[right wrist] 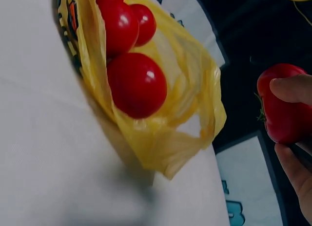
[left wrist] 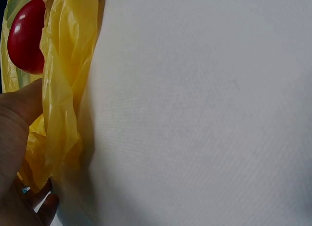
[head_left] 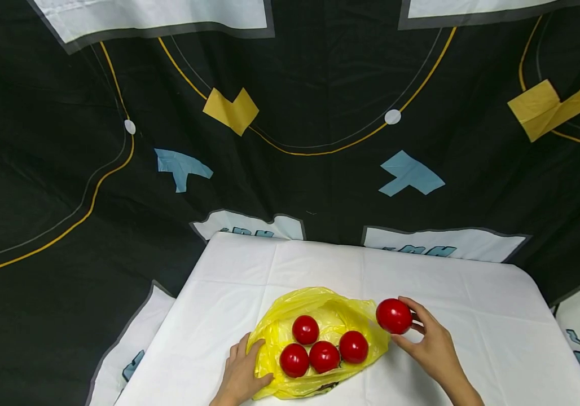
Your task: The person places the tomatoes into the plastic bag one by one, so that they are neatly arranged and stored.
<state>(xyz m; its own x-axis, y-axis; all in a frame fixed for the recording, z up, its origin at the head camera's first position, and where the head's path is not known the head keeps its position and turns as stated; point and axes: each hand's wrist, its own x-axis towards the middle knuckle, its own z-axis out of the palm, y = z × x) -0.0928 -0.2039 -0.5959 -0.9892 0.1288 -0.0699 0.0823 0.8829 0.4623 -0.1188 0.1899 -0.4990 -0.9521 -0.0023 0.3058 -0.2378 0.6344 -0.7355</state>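
A yellow plastic bag (head_left: pixel 315 296) lies spread open on the white table, with several shiny red tomatoes (head_left: pixel 324 356) inside. At its left rim my left hand (head_left: pixel 241 366) holds the bag; in the left wrist view the thumb (left wrist: pixel 29 102) lies inside the plastic and other fingers outside. My right hand (head_left: pixel 434 349) grips another tomato (head_left: pixel 394 316) between thumb and fingers, just beyond the bag's right edge. Green leafy bits show on that held tomato (right wrist: pixel 285 109) in the right wrist view. Part of the printing on the bag's near side is visible.
The table (head_left: pixel 473 304) is covered with a white cloth. Behind it hangs a dark cloth (head_left: pixel 310 192) with yellow curved lines, blue and yellow shapes, and white panels (head_left: pixel 442 242) along its lower part.
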